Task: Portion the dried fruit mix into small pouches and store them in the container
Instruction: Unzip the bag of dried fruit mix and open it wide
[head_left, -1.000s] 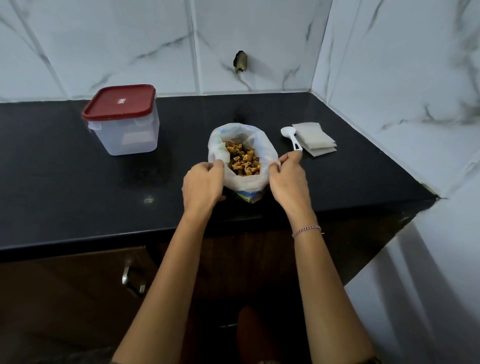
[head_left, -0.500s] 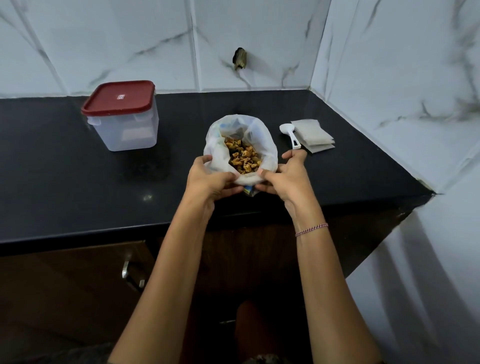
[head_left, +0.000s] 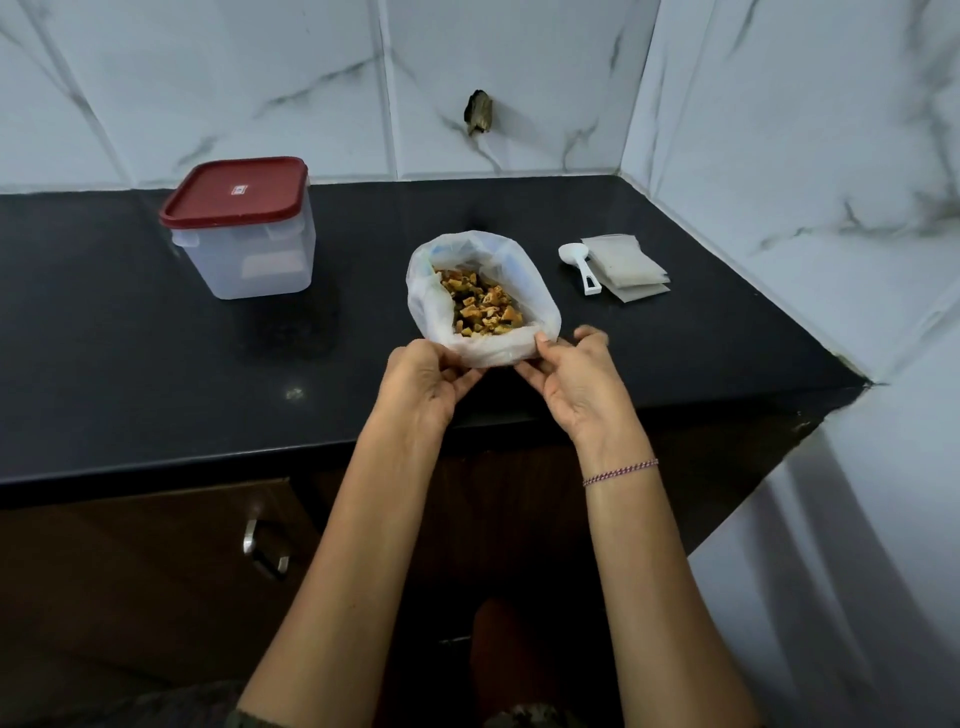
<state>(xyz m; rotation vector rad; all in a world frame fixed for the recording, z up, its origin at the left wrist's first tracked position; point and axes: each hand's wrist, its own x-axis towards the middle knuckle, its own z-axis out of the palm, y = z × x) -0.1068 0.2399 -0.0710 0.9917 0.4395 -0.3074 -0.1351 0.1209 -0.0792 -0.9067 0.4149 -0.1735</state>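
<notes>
Fingers (head_left: 460, 381) of left hand (head_left: 415, 384) and right hand (head_left: 576, 387) pinch white bag (head_left: 431, 306) of chunky yellow-brown fruit mix (head_left: 480, 304).

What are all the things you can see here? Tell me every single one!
container: one, clear, back left of the counter
lid: one, red, on the container
plastic bag: one, white, open, middle of the counter
dried fruit mix: one heap, yellow-brown, inside the plastic bag
scoop: one, white, right of the plastic bag
pouches: small stack, number unclear, pale grey, beside the scoop
counter: one, black
cabinet handle: one, silver, below the counter
bracelet: one, pinkish, right wrist
left hand: pinches the bag's near rim
right hand: pinches the bag's near rim
</notes>
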